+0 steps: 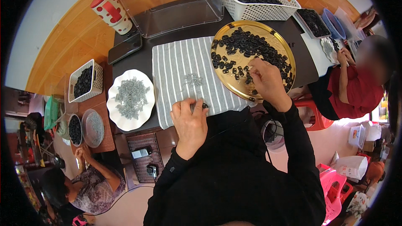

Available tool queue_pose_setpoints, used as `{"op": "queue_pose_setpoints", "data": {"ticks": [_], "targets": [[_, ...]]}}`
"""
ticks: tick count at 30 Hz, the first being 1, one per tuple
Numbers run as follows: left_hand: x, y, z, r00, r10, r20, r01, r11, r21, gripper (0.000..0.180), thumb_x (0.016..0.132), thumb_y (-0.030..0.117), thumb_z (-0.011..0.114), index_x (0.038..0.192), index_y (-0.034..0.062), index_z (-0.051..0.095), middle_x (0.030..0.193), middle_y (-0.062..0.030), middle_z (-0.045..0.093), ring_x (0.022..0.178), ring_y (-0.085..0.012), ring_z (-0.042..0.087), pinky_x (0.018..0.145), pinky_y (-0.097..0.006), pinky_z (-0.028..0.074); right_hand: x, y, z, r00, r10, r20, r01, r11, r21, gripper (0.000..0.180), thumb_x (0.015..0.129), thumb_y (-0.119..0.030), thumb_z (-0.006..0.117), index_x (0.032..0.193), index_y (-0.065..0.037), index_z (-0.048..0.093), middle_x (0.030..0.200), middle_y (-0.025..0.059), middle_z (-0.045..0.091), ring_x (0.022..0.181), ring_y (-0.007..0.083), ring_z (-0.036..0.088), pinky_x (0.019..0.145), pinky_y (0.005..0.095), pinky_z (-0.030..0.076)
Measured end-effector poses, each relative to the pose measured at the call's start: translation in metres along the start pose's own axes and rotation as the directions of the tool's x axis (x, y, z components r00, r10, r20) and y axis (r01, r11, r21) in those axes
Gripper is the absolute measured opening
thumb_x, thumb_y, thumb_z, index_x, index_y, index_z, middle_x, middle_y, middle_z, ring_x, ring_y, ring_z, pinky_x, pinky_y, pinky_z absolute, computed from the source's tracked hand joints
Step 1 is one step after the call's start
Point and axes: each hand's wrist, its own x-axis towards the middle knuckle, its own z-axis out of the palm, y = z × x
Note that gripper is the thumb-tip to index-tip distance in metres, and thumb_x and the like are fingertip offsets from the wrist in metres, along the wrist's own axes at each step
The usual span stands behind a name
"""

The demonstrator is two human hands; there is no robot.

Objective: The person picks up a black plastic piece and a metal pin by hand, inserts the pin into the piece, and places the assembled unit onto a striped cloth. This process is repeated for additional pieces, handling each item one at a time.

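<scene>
My left hand [189,126] rests on a grey-and-white striped cloth [171,71], fingers bent. A small black plastic piece [204,106] shows at its fingertips and appears pinched there. Just beyond lies a small pile of clear grey slivers [193,80]. My right hand [267,79] reaches over a round gold tray [228,33], its fingers curled together low among many loose black plastic pieces [255,44]. Whatever those fingertips hold is too small or hidden to make out. Left of the cloth, a white scalloped plate [112,100] carries more of the clear slivers [132,96].
Behind the tray stands a white basket [261,11] of black pieces. A clear plastic box [180,21], a phone [125,49] and a red-dotted tumbler [111,11] line the back left. Co-workers sit left [92,188] and right [356,83], near a red stool [312,113].
</scene>
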Motion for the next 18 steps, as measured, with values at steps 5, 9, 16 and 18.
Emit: {"op": "queue_pose_setpoints", "data": {"ticks": [5,9,16,18], "targets": [[0.002,-0.002,0.007,1.000,0.009,0.013,-0.009,0.999,-0.031,0.023,0.071,0.004,0.073,0.094,0.0010,0.069,0.100,-0.0108,0.056,0.095,-0.0317,0.048,0.079,-0.043,0.038,0.003,-0.007,0.005,0.965,-0.225,0.138,0.241,0.964,-0.115,0.014,0.081,-0.005,0.059,0.092,-0.001,0.052,0.074,0.0156,0.059,0.073,0.0349,0.056,0.064,0.0425,0.045],[0.003,-0.008,0.007,0.999,-0.003,-0.054,-0.008,0.978,-0.210,0.017,0.071,-0.002,0.071,0.088,0.0008,0.068,0.087,-0.0104,0.058,0.084,-0.0292,0.051,0.071,-0.038,0.042,0.003,-0.016,0.013,0.872,-0.386,0.301,0.453,0.869,-0.197,0.012,0.079,-0.006,0.058,0.087,-0.001,0.051,0.076,0.0125,0.058,0.075,0.0312,0.057,0.067,0.0392,0.047],[-0.006,-0.012,0.003,0.924,-0.322,0.209,0.336,0.418,-0.844,0.013,0.082,-0.004,0.070,0.095,-0.0014,0.069,0.083,-0.0036,0.064,0.072,-0.0073,0.055,0.064,-0.023,0.044,0.000,-0.034,0.013,0.811,-0.422,0.406,0.574,0.707,-0.413,0.015,0.070,-0.007,0.060,0.081,0.000,0.054,0.072,0.0136,0.059,0.074,0.0293,0.060,0.067,0.0364,0.050],[-0.006,-0.008,0.000,0.861,-0.395,0.320,0.415,0.183,-0.891,0.016,0.083,-0.007,0.067,0.098,-0.0018,0.070,0.083,-0.0021,0.063,0.073,-0.0070,0.055,0.066,-0.021,0.044,0.000,-0.033,0.014,0.827,-0.415,0.380,0.553,0.725,-0.410,0.013,0.069,-0.005,0.059,0.080,0.001,0.054,0.073,0.0147,0.059,0.074,0.0303,0.060,0.068,0.0373,0.050]]}}
